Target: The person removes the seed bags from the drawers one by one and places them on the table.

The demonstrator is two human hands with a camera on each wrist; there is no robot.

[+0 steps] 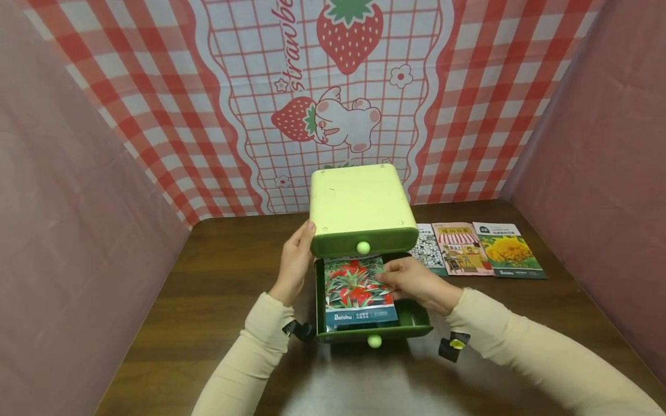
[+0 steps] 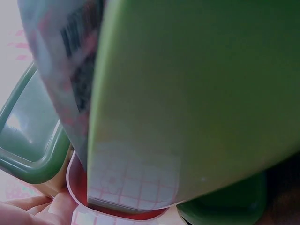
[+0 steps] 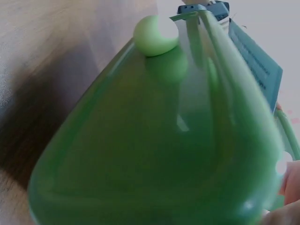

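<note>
A small desktop drawer box (image 1: 361, 199) with a pale yellow-green body has its upper drawer pushed in and its green lower drawer (image 1: 416, 330) pulled out. In that lower drawer is a seed packet (image 1: 359, 289) printed with red flowers, its barcoded back visible in the left wrist view. My right hand (image 1: 418, 283) pinches the packet's right edge between thumb and fingers. Against the box's left side rests my left hand (image 1: 296, 260), fingers extended along it. The lower drawer's front and round knob (image 3: 155, 36) fill much of the right wrist view.
Right of the box, several packets lie on the brown wooden table (image 1: 218, 289): a black-and-white one (image 1: 428, 248), a pink shop-picture one (image 1: 462, 249) and a yellow-flower one (image 1: 509, 249). Behind hangs a strawberry-print cloth (image 1: 348, 86); pink cloths flank both sides.
</note>
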